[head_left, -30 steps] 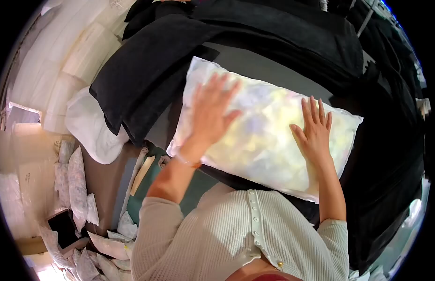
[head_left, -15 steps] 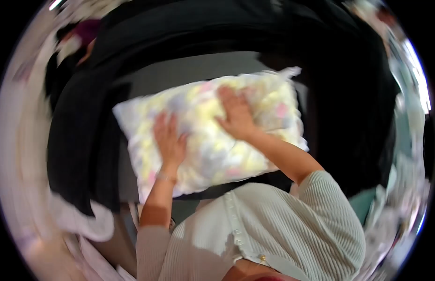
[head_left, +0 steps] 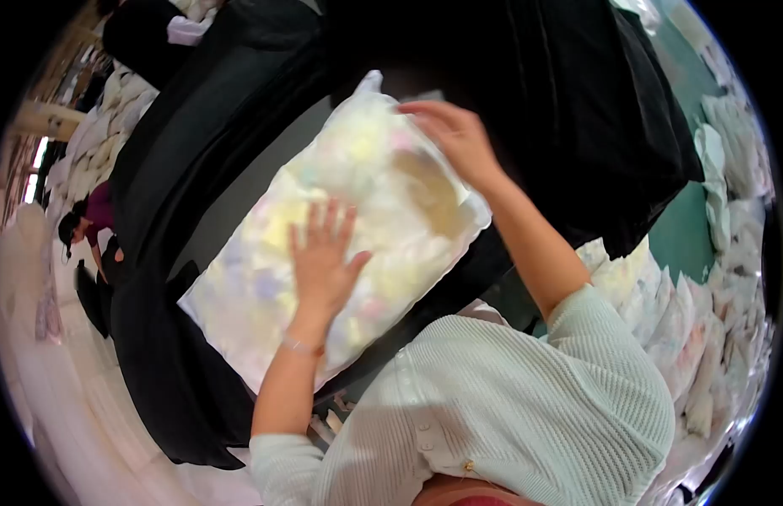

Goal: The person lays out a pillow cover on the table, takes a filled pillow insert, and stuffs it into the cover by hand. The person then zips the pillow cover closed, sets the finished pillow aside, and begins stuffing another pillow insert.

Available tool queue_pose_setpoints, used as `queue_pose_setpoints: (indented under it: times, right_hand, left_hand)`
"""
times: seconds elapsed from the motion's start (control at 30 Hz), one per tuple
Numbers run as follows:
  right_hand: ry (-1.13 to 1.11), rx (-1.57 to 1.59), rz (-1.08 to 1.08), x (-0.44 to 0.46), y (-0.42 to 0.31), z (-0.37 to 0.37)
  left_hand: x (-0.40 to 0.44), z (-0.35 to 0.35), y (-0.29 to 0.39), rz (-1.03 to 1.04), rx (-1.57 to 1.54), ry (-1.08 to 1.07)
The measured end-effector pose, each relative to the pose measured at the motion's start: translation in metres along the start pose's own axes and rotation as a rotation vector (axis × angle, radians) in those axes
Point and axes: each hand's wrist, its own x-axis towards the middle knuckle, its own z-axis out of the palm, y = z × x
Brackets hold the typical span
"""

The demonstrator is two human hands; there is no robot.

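A plump, pillow-shaped white bag (head_left: 383,236) with blurred yellow, pink and lilac patches lies slanted in front of me. One corner at its far end sticks up in a twisted tip. Flat on the bag's middle rests my left hand (head_left: 324,266), fingers spread, a thin bracelet at the wrist. My right hand (head_left: 454,139) is at the far right edge of the bag, fingers stretched out toward the top corner. Whether those fingertips touch the bag is hard to tell. A brownish patch shows on the bag below the right hand.
Black cloth (head_left: 577,110) drapes around the grey surface (head_left: 239,194) under the bag. Stuffed pale bags (head_left: 678,337) are heaped at right. A person in a purple top (head_left: 98,207) bends down at far left; another person in dark clothes (head_left: 147,38) is above.
The bag now slants more steeply, its twisted tip toward the top. My right hand has left the bag's middle for its far right edge. My left hand still lies flat on it.
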Motion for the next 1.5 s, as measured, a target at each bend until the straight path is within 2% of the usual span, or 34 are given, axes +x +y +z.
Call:
queue_pose_setpoints:
  times: [0.03, 0.1, 0.17, 0.23, 0.3, 0.33, 0.37, 0.43, 0.57, 0.63, 0.67, 0.7, 0.73, 0.77, 0.83, 0.93, 1.0, 1.03, 1.07, 1.1, 1.17, 1.2, 1.27, 1.33, 1.37, 1.5]
  right_hand:
    - [0.160, 0.056, 0.027, -0.013, 0.017, -0.032]
    - [0.381, 0.047, 0.080, -0.043, 0.058, -0.073]
    - [0.402, 0.003, 0.295, -0.080, 0.081, -0.092]
    - [0.498, 0.054, 0.360, -0.110, 0.101, -0.088]
    - [0.406, -0.152, 0.306, -0.125, 0.114, -0.080]
    - [0.322, -0.132, 0.351, -0.128, 0.106, -0.072]
    - [0.213, -0.083, 0.413, -0.130, 0.110, -0.068]
    - [-0.051, -0.274, 0.426, -0.122, 0.103, -0.068]
    - [-0.109, -0.148, 0.376, -0.111, 0.076, -0.058]
    - [0.115, 0.610, 0.557, -0.107, 0.042, -0.055]
    - [0.253, 1.036, 0.591, -0.108, 0.042, -0.054]
    - [-0.128, 1.535, 0.354, -0.112, 0.090, -0.059]
    - [-0.272, 1.631, 0.316, -0.113, 0.105, -0.052]
    - [-0.274, 1.603, 0.364, -0.113, 0.102, -0.034]
    - [-0.239, 1.467, 0.434, -0.116, 0.095, -0.011]
    - [-0.280, 1.167, 0.475, -0.110, 0.075, 0.005]
    - [-0.319, 0.888, 0.457, -0.108, 0.060, 0.015]
    - [-0.313, 0.802, 0.464, -0.107, 0.050, 0.022]
    - [-0.186, 0.991, 0.564, -0.104, 0.033, 0.032]
    - [-0.120, 0.557, 0.336, -0.106, 0.048, 0.046]
    - [-0.023, 1.039, 0.344, -0.101, 0.066, 0.062]
    - [-0.031, 1.039, 0.341, -0.102, 0.067, 0.062]
    - [-0.173, 0.689, 0.379, -0.100, 0.065, 0.050]
    - [-0.340, 0.895, 0.250, -0.101, 0.078, 0.041]
    - [-0.390, 1.386, 0.562, -0.101, 0.080, 0.039]
    - [-0.362, 1.342, 0.600, -0.104, 0.080, 0.028]
  left_hand:
    - [0.005, 0.038, 0.016, 0.017, 0.034, -0.073]
    - [0.041, 0.071, 0.036, -0.005, 0.046, -0.087]
    - [0.044, 0.080, 0.049, -0.033, 0.065, -0.126]
    - [0.046, 0.081, 0.057, -0.060, 0.115, -0.154]
    - [0.027, 0.084, 0.043, -0.046, 0.097, -0.111]
    - [0.019, 0.085, 0.031, -0.024, 0.063, -0.047]
    - [0.011, 0.082, 0.018, -0.007, 0.026, 0.012]
    - [0.009, 0.072, -0.017, 0.075, -0.051, 0.131]
    - [0.017, 0.038, -0.030, 0.069, -0.169, 0.193]
    - [0.031, 0.010, -0.016, 0.042, -0.217, 0.192]
    - [0.038, -0.010, 0.003, 0.054, -0.315, 0.298]
    - [0.040, -0.024, 0.022, 0.066, -0.416, 0.398]
    - [0.041, -0.030, 0.034, 0.113, -0.419, 0.379]
    - [0.042, -0.032, 0.046, 0.161, -0.423, 0.363]
    - [0.039, -0.003, 0.060, 0.096, -0.485, 0.180]
    - [0.036, 0.004, 0.076, 0.021, -0.464, 0.174]
    - [0.029, 0.015, 0.077, -0.051, -0.180, 0.129]
    - [0.029, 0.027, 0.071, -0.060, -0.175, 0.136]
    - [0.029, 0.040, 0.064, -0.081, -0.068, 0.142]
    - [0.028, 0.053, 0.059, -0.102, 0.034, 0.149]
    - [0.032, 0.048, 0.063, -0.113, 0.045, 0.158]
    - [0.033, 0.044, 0.062, -0.118, 0.062, 0.163]
    - [0.028, 0.041, 0.034, -0.096, -0.016, 0.251]
    - [0.017, 0.032, 0.000, 0.007, -0.115, 0.397]
    - [0.014, 0.031, -0.006, 0.001, -0.112, 0.392]
    - [0.018, 0.021, 0.005, -0.012, -0.141, 0.268]
